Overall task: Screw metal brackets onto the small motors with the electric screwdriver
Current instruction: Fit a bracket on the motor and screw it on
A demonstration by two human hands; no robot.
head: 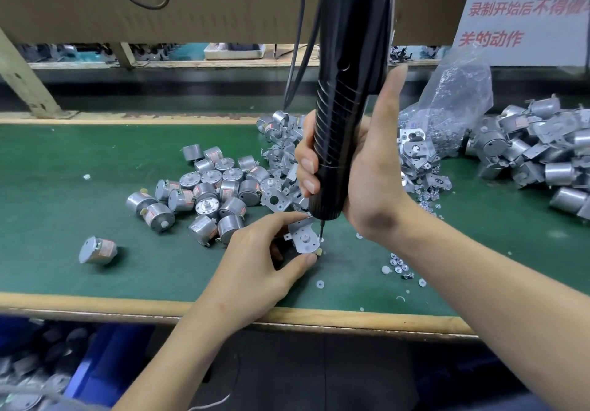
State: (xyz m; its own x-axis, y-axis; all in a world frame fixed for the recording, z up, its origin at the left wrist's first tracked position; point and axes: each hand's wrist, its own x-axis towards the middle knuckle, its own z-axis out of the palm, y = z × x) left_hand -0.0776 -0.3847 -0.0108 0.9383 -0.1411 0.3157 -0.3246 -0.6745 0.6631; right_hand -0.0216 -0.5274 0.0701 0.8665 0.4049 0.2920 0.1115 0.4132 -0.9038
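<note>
At lower centre, a flat silver metal bracket [305, 235] is pinched onto a small grey motor by the left hand [255, 251] — steadied for the upright black electric screwdriver [338, 129], gripped by the right hand [367, 168]; loose motors [204, 187] lie left.

In the centre of the frame, the right hand [367, 168] grips an upright black ribbed electric screwdriver [341, 107]. Its thin bit touches the right edge of a flat silver metal bracket [303, 235]. The left hand [255, 251] pinches that bracket between thumb and forefinger, low over the green bench mat [79, 193]. At mid-left lies a heap of small silver cylindrical motors [207, 187], with a single stray motor [97, 251] apart at lower left. Loose grey brackets [277, 199] lie behind the hands. At upper right, a clear plastic bag [453, 104] of small metal parts slumps beside a pile of bracketed motors [542, 148]. Small white washers [399, 263] lie scattered near the right forearm.
</note>
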